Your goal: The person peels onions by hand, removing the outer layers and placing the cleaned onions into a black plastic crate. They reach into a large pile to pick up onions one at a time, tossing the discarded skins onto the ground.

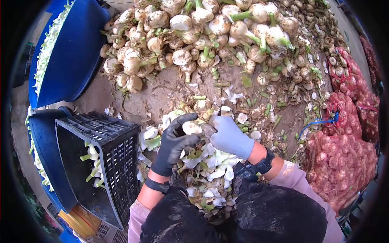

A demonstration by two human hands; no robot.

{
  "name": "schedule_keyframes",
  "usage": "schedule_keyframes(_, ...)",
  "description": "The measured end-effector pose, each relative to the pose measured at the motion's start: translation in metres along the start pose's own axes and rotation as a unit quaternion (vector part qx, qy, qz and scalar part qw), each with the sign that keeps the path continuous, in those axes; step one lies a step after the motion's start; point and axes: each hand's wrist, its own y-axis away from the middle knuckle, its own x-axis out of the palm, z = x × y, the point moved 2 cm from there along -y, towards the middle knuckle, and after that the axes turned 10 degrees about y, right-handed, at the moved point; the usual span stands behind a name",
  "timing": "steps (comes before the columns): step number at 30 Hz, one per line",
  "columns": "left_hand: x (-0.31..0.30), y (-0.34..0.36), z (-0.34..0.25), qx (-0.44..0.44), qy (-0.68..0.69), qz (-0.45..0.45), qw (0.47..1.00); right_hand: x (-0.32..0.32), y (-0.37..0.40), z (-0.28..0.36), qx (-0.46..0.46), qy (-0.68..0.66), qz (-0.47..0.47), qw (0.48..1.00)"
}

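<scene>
A garlic bulb (pixel 192 128), pale and partly stripped, sits between my two gloved hands above my lap. My left hand (pixel 175 139), in a black glove, curls its thumb and fingers around the bulb's left side. From the right, my right hand (pixel 229 135), in a grey glove with dark fingertips, presses closed fingers against the bulb. Whether those fingers also hold a small tool is hidden. Just beyond the hands lies another garlic bulb (pixel 201 106) with dry skin. Loose white peelings (pixel 212 166) are heaped below, between my knees.
A large pile of unpeeled garlic (pixel 194 36) lies ahead. On the left stand a black crate (pixel 121 135) holding several peeled bulbs (pixel 95 166) and a blue tub (pixel 71 48) filled with white garlic. Red mesh sacks (pixel 340 162) of bulbs line the right. Scraps litter the ground.
</scene>
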Motion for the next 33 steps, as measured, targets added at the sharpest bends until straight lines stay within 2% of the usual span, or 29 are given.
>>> schedule_keyframes(2,-0.015,-0.006,0.009,-0.076,0.202,0.079,0.973,0.0,0.001,0.0,-0.02,0.026,-0.021,0.999)
schedule_keyframes(4,-0.018,-0.011,0.012,-0.138,0.368,0.133,0.91,0.002,0.003,-0.003,-0.049,0.114,-0.057,0.991)
schedule_keyframes(5,-0.011,-0.009,0.006,-0.059,0.235,0.073,0.967,0.002,0.003,-0.005,-0.043,0.119,-0.039,0.991)
schedule_keyframes(6,-0.003,-0.006,-0.002,0.023,0.095,0.01,0.995,0.008,0.001,-0.008,-0.043,0.118,-0.038,0.991)
schedule_keyframes(7,-0.002,-0.007,-0.006,0.041,0.008,0.005,0.999,0.015,-0.001,-0.013,-0.065,-0.082,-0.095,0.99)
schedule_keyframes(8,-0.003,-0.01,-0.004,0.088,-0.034,0.01,0.996,0.018,0.0,-0.02,-0.083,-0.277,-0.149,0.946)
schedule_keyframes(9,-0.004,-0.012,-0.002,0.128,-0.105,0.036,0.986,0.008,0.001,-0.02,-0.031,-0.245,-0.1,0.964)
schedule_keyframes(10,-0.006,-0.013,0.0,0.166,-0.177,0.062,0.968,0.003,-0.001,-0.021,-0.028,-0.245,-0.101,0.964)
schedule_keyframes(11,-0.01,-0.013,0.003,0.164,-0.178,0.064,0.968,0.002,-0.006,-0.023,0.015,-0.25,-0.017,0.968)
schedule_keyframes(12,-0.012,-0.013,0.005,0.192,-0.257,0.085,0.943,0.003,-0.007,-0.023,0.057,-0.254,0.067,0.963)
schedule_keyframes(13,-0.012,-0.013,0.005,0.22,-0.334,0.105,0.91,-0.003,-0.004,-0.021,-0.029,-0.112,0.071,0.991)
schedule_keyframes(14,-0.009,-0.011,0.005,0.22,-0.335,0.106,0.91,-0.002,-0.003,-0.02,-0.029,-0.113,0.071,0.991)
schedule_keyframes(16,-0.002,-0.002,0.008,0.092,-0.078,0.049,0.992,0.001,0.0,-0.016,-0.068,-0.034,0.02,0.997)
schedule_keyframes(17,-0.006,0.004,0.007,-0.021,-0.057,0.059,0.996,0.0,0.001,-0.011,-0.069,-0.034,0.021,0.997)
schedule_keyframes(18,-0.009,0.003,0.011,-0.021,-0.056,0.059,0.996,-0.004,0.003,-0.005,-0.009,-0.029,0.014,0.999)
schedule_keyframes(19,-0.012,0.001,0.02,-0.053,0.086,0.079,0.992,-0.005,0.006,-0.003,0.052,-0.024,0.008,0.998)
schedule_keyframes(20,-0.012,0.0,0.026,-0.082,0.225,0.099,0.966,-0.001,0.006,-0.005,0.052,-0.024,0.009,0.998)
schedule_keyframes(21,-0.009,0.0,0.029,-0.095,0.223,0.055,0.969,0.002,0.006,-0.006,-0.052,0.054,-0.097,0.992)
schedule_keyframes(22,-0.002,0.001,0.027,-0.096,0.223,0.055,0.968,0.004,0.009,-0.006,-0.154,0.13,-0.201,0.959)
schedule_keyframes(23,0.005,0.0,0.021,-0.094,0.234,0.057,0.966,0.004,0.01,-0.008,-0.155,0.131,-0.201,0.958)
schedule_keyframes(24,0.01,-0.002,0.017,-0.091,0.243,0.059,0.964,0.005,0.008,-0.011,-0.117,0.063,-0.156,0.979)
schedule_keyframes(25,0.002,-0.004,0.017,-0.068,0.251,0.12,0.958,0.007,0.007,-0.014,-0.078,-0.008,-0.109,0.991)
schedule_keyframes(26,0.003,-0.004,0.017,-0.07,0.25,0.119,0.958,0.009,0.008,-0.014,-0.076,-0.01,-0.109,0.991)
schedule_keyframes(27,0.006,-0.004,0.012,0.03,0.041,0.086,0.995,0.01,0.007,-0.011,-0.046,-0.208,-0.045,0.976)
schedule_keyframes(28,0.009,-0.005,0.005,0.131,-0.169,0.052,0.976,0.007,0.005,-0.007,-0.016,-0.395,0.02,0.918)
schedule_keyframes(29,0.01,-0.001,-0.002,0.176,-0.314,0.084,0.929,-0.005,0.004,-0.007,0.096,-0.191,0.102,0.972)
schedule_keyframes(30,0.009,-0.001,0.002,0.174,-0.313,0.084,0.93,0.001,0.006,-0.009,0.097,-0.191,0.104,0.971)
schedule_keyframes(32,-0.001,-0.001,0.007,0.207,-0.288,0.0,0.935,0.017,0.005,-0.016,0.094,-0.224,0.038,0.969)
schedule_keyframes(33,0.0,0.002,0.005,0.202,-0.175,-0.056,0.962,0.024,0.006,-0.02,0.101,-0.207,0.078,0.97)
